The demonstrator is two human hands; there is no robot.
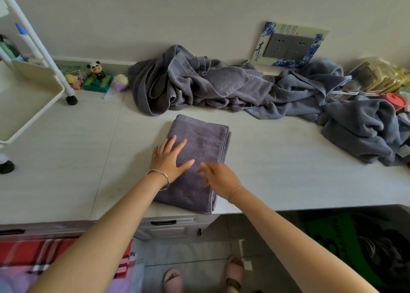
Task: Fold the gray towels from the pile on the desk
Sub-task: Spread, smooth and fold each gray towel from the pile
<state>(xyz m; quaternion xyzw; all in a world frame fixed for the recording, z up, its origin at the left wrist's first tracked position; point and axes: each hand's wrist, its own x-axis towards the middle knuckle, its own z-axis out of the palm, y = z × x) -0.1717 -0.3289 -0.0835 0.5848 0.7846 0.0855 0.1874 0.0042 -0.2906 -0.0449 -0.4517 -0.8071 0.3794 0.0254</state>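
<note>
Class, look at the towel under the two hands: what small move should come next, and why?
Probably fold the near end of the folded towel up over its far end: it lies as a long strip reaching the desk edge, the left hand pressing flat, the right hand blurred over it.

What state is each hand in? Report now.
Left hand: open, flat on the towel.
Right hand: open, blurred, over the towel, holding nothing.
</note>
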